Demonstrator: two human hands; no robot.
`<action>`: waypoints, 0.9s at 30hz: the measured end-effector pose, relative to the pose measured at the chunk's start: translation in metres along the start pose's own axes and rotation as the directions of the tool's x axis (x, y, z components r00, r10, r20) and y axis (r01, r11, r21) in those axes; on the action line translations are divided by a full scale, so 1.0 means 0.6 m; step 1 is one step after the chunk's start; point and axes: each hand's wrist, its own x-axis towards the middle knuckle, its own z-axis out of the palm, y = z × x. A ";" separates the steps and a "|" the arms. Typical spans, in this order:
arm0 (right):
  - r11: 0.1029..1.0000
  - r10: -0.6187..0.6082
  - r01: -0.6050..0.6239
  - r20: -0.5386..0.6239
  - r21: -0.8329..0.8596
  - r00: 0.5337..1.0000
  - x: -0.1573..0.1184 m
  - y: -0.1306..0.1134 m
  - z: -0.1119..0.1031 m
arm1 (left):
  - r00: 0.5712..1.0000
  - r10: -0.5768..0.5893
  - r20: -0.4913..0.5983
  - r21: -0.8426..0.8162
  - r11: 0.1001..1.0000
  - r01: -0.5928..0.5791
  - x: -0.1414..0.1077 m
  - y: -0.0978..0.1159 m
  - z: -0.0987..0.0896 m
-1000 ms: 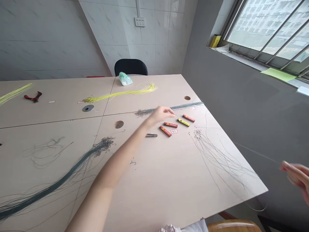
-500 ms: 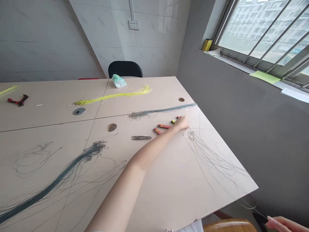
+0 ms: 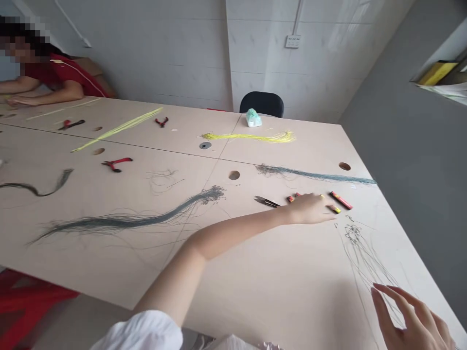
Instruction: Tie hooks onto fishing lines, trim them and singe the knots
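The lines point(image 3: 368, 260) were thin and grey, fanning loosely from a tangled clump of dark hooks point(image 3: 353, 234) towards the table's near right edge. The right hand point(image 3: 401, 308) was over their loose ends, its thumb and forefinger apart; whether it touched any could not be told. The clump lay between the hands, nearer the left hand point(image 3: 310, 209), which reached palm-down over the tubes. One red tube point(image 3: 341, 200) lay beyond its fingertips and a yellow-marked tube point(image 3: 333, 209) right at them; its grip could not be told.
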 end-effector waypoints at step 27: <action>0.533 -0.520 0.300 0.027 0.791 0.854 0.132 -0.325 0.111 | 0.849 -0.494 -0.187 0.099 0.850 0.517 -0.257 -0.292 -0.133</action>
